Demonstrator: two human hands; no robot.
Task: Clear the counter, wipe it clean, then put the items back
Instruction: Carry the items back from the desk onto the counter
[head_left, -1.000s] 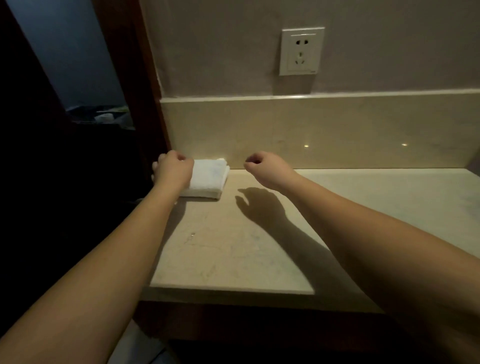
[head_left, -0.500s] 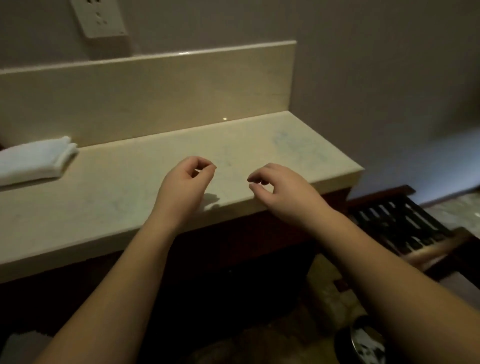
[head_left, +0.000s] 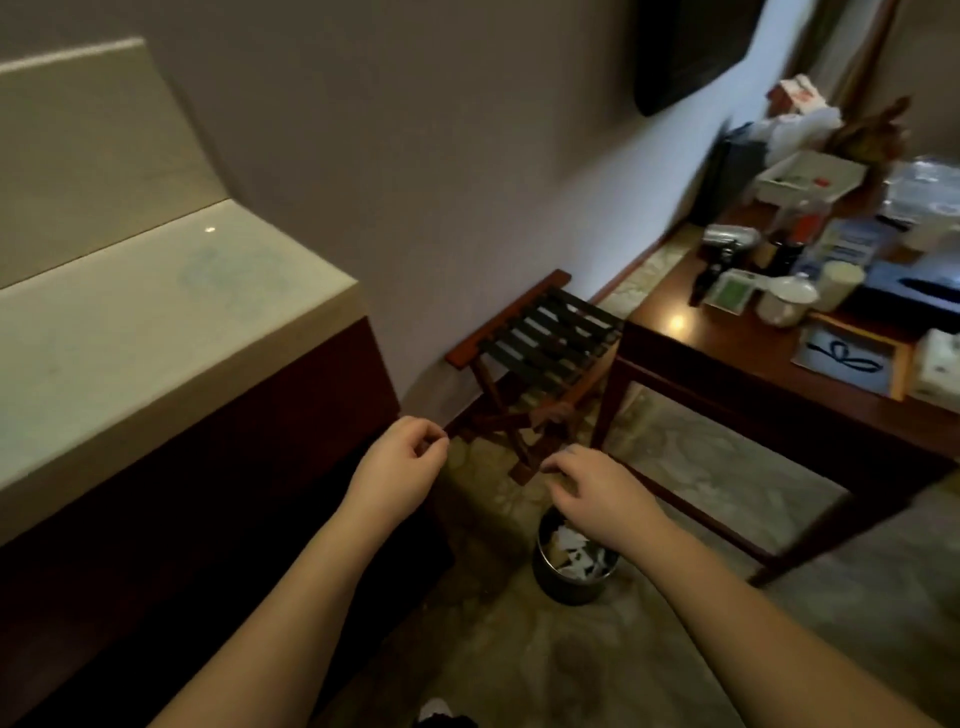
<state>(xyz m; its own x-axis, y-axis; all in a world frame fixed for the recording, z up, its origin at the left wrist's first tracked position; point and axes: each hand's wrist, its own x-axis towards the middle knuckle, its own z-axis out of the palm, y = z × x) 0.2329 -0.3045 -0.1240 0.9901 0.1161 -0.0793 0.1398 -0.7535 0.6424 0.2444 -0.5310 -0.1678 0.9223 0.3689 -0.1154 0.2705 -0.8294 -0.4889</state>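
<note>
The view has swung right since the earlier frame, and the folded towel is out of sight. The marble tabletop (head_left: 171, 312) lies left. Left hand (head_left: 397, 470) and right hand (head_left: 597, 491) hover over the floor, fingers loosely curled, holding nothing. Luggage rack (head_left: 545, 338), wastebasket (head_left: 571, 571), then a cluttered desk (head_left: 727, 358), its items blurred.

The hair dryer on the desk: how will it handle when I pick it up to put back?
The hair dryer looks rigid and top-heavy: a shiny barrel over a dark handle, so gripping the handle seems safest. The rounded barrel may roll if laid down. It sits among crowded items on the desk, so neighbours could get knocked.
</note>
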